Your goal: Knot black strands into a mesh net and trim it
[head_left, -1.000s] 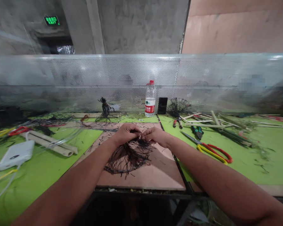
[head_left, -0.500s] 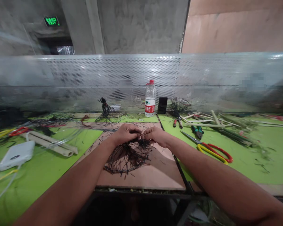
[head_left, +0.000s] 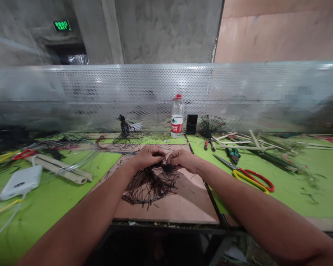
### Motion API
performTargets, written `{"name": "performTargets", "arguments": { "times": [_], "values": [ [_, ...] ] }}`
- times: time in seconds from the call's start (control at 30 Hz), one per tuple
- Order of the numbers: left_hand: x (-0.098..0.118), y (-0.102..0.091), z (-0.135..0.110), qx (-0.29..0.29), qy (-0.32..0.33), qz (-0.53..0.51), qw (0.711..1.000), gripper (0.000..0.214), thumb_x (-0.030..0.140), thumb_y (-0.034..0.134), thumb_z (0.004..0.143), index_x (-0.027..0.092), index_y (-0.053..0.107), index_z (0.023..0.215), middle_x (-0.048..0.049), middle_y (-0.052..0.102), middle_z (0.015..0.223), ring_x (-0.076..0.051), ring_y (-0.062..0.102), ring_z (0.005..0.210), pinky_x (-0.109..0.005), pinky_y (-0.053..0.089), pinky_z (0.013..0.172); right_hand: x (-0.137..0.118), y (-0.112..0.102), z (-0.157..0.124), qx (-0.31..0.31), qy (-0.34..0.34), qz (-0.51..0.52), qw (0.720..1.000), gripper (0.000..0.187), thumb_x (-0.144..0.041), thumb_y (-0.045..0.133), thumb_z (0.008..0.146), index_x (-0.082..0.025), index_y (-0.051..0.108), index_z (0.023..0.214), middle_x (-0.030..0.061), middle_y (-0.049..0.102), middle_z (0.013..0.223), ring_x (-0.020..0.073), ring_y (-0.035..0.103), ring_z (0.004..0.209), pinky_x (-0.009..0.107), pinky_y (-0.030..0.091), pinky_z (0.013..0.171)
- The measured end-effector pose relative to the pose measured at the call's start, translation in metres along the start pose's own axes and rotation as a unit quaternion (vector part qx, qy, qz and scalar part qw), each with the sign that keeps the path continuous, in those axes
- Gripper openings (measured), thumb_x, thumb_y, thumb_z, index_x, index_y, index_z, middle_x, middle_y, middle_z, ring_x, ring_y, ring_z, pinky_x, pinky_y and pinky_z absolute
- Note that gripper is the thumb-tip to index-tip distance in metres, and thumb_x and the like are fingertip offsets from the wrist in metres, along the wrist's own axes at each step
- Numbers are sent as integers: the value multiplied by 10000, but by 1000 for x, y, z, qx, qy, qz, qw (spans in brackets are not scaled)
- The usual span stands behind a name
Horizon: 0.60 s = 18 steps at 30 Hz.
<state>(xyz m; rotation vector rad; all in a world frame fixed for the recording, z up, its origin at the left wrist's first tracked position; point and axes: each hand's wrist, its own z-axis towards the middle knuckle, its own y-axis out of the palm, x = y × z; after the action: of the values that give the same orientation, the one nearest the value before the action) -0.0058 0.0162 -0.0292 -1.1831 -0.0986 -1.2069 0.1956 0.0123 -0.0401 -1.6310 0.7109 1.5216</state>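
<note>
A tangle of thin dark wires, woven into a loose net with a rounded rim (head_left: 148,186), lies on the brownish board (head_left: 183,212) in front of me. At its top edge, my left hand (head_left: 150,157) is closed with thumb and fingers pinching the dark netting. My right hand (head_left: 183,159) is closed too, its fingertips pinched at the same spot and almost meeting the left ones. The exact strand between the fingertips is too small to make out.
Right of the board lie red-and-yellow-handled scissors (head_left: 251,179), pliers (head_left: 233,155) and pale sticks (head_left: 255,142). A water bottle (head_left: 177,118) and a dark phone (head_left: 191,124) stand by the perforated screen (head_left: 155,81). At left are bamboo pieces (head_left: 61,168) and a white power bank (head_left: 21,181).
Both hands keep their pinch at the top of the netting, with only a slight shift of the fingers. The view has moved very slightly.
</note>
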Motion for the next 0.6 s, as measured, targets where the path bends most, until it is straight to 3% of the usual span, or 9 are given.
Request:
{"name": "performTargets", "arguments": {
  "times": [0.23,0.6],
  "values": [
    [3,2,-2,-2,-29,-101,994,294,194,644,682,123,706,961,-51,711,779,-138,635,670,-234,498,642,1,-1,0,2,-7,-10,1000,89,-138,589,578,-133,642,650,-46,506,531,55,376,461,204,303,457],
    [-6,0,-1,15,-8,-57,998,271,224,637,708,151,715,958,-59,712,899,-158,647,776,-252,509,712,0,-1,-1,-6,-14,10,1000,136,-117,575,574,-147,641,690,-19,554,640,76,464,564,190,402,512]
  ]
}}
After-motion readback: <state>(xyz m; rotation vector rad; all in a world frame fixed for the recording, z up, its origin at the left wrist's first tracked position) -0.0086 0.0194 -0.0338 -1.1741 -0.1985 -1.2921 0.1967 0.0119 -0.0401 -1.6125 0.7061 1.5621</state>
